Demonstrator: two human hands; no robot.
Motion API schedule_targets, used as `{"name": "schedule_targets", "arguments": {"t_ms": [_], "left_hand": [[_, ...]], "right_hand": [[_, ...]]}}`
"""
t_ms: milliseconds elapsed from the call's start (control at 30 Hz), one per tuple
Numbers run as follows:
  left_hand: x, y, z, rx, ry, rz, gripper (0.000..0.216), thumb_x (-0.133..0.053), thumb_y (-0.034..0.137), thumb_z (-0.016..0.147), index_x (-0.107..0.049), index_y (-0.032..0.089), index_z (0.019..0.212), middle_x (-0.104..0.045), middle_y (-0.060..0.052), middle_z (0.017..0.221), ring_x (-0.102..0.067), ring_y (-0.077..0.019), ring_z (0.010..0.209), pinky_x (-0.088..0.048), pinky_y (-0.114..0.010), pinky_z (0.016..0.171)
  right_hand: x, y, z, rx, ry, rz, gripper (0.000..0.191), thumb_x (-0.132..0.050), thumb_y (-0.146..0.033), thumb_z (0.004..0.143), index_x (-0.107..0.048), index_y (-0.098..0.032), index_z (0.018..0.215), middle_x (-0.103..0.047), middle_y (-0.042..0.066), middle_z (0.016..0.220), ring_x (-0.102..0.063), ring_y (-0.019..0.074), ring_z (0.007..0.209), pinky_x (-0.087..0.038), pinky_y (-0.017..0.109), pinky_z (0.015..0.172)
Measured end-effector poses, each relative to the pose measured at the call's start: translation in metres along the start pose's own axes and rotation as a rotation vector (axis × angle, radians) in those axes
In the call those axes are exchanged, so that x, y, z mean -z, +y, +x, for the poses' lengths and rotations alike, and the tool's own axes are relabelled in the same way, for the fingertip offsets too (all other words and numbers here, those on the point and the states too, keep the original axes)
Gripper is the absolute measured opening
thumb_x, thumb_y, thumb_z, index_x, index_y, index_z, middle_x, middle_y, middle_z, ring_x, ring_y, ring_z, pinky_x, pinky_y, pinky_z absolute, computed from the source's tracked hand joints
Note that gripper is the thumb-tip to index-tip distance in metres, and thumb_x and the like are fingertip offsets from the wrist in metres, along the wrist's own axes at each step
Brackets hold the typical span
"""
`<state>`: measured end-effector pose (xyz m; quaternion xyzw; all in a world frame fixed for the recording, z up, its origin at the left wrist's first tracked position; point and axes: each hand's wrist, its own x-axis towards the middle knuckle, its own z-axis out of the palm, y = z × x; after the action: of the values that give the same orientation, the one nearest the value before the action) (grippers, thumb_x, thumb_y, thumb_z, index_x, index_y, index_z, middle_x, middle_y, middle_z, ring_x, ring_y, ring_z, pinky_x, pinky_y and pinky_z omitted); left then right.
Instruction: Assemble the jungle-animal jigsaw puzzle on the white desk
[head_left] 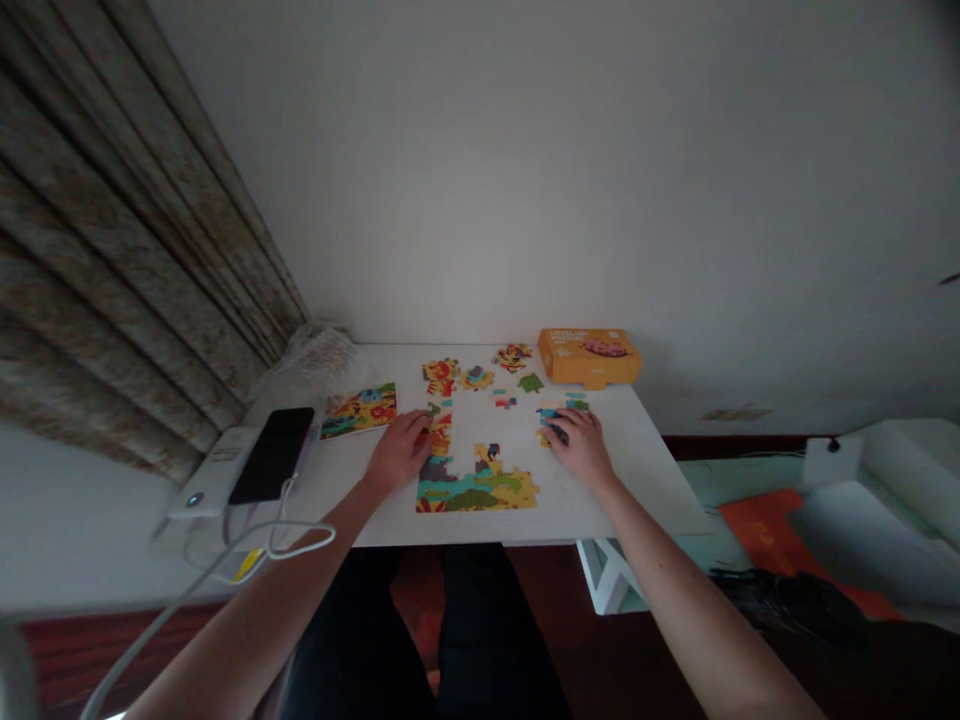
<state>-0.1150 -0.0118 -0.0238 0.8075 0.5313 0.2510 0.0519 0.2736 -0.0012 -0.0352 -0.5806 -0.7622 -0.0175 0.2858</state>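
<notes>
Two palms down: left hand (400, 452) flat on the puzzle (480, 490); right hand (579, 447) covers a piece (547, 414), grip unclear.

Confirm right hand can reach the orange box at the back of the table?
Probably yes. The right hand rests on loose puzzle pieces just in front of the orange box. Only flat pieces and bare table lie between, with nothing standing in the way.

Half-assembled colourful jigsaw (476, 490), lying flat, loose teal piece (547, 413) just beyond, rightward
</notes>
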Motion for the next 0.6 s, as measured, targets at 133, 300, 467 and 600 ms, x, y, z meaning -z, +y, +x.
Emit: {"name": "schedule_targets", "arguments": {"t_ms": [133,300,467,600], "left_hand": [[0.0,0.009,0.004,-0.042,-0.141,0.039,0.043,-0.05,0.031,0.096,-0.063,0.023,0.137,-0.06,-0.01,0.146,-0.052,-0.0274,0.139,-0.033,-0.054,0.122],[0.004,0.01,0.005,-0.05,-0.134,0.03,0.04,-0.051,0.03,0.096,-0.069,0.024,0.131,-0.066,-0.01,0.139,-0.059,-0.0273,0.129,-0.041,-0.052,0.115],[0.007,0.012,0.005,-0.052,-0.116,0.038,0.036,-0.054,0.029,0.095,-0.072,0.024,0.126,-0.069,-0.01,0.134,-0.061,-0.0277,0.123,-0.046,-0.05,0.11],[0.007,0.013,0.004,-0.045,-0.104,0.031,0.036,-0.056,0.028,0.095,-0.071,0.024,0.127,-0.069,-0.008,0.133,-0.061,-0.0273,0.122,-0.046,-0.048,0.109]], "right_hand": [[0.002,0.0,0.002,-0.015,0.043,0.009,0.022,-0.06,-0.038,0.096,-0.076,-0.024,0.1,-0.075,0.009,0.115,-0.063,0.0291,0.113,-0.042,0.05,0.105],[-0.005,-0.016,0.028,0.073,-0.016,0.074,0.02,-0.062,-0.028,0.093,-0.074,-0.022,0.108,-0.074,0.01,0.116,-0.064,0.0279,0.113,-0.048,0.047,0.101],[-0.029,-0.039,0.073,0.156,-0.246,0.179,0.04,-0.065,-0.015,0.086,-0.069,-0.023,0.125,-0.069,0.009,0.133,-0.062,0.025,0.125,-0.048,0.043,0.109],[-0.047,-0.04,0.1,0.089,-0.419,0.14,0.053,-0.067,-0.011,0.082,-0.065,-0.026,0.134,-0.067,0.009,0.138,-0.064,0.0254,0.124,-0.05,0.043,0.107]]}}
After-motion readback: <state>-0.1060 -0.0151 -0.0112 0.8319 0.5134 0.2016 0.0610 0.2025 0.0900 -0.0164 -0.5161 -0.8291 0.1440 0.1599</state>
